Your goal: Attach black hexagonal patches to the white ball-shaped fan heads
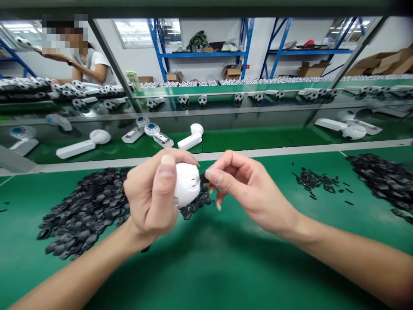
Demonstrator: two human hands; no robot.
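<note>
My left hand [155,193] is wrapped round a white plastic ball-shaped housing [187,185] with small slots in its face. Between the thumb and fingers of my right hand [245,185] is a small black plastic piece [203,177], held against the right side of the housing. Whether it is seated there I cannot tell. Below the housing lie several loose black five-sided pieces [193,207]. To the left of my left hand spreads a large heap of black pieces [93,206], partly hidden by my wrist.
Small black strips [316,180] and another heap of black pieces [383,181] lie to the right. Beyond the pale rail [258,150], white handled units [80,146] rest on a green belt [245,137]. Football-patterned units [238,98] line the shelf behind. A person [90,64] works at far left.
</note>
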